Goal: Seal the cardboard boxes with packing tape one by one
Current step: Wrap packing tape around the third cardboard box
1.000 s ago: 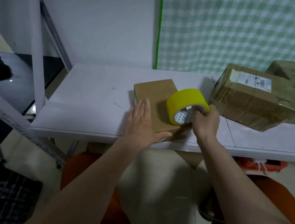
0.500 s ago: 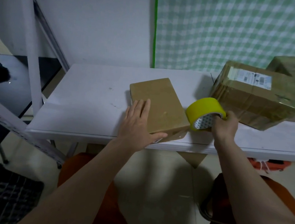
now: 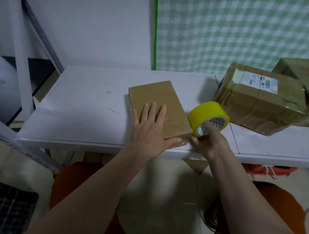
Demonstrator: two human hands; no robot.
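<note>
On taped box (image 3: 255,101), unreadable shipping label (image 3: 256,81).

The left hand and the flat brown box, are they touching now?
Touching. The head view shows the left hand lying palm-down on the flat brown box.

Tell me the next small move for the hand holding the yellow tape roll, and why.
Probably draw the yellow tape roll across the flat brown box top. The right hand holds it at the box's near right corner, the left hand lies flat on the lid, pinning it, and no tape strip shows on top yet.
</note>
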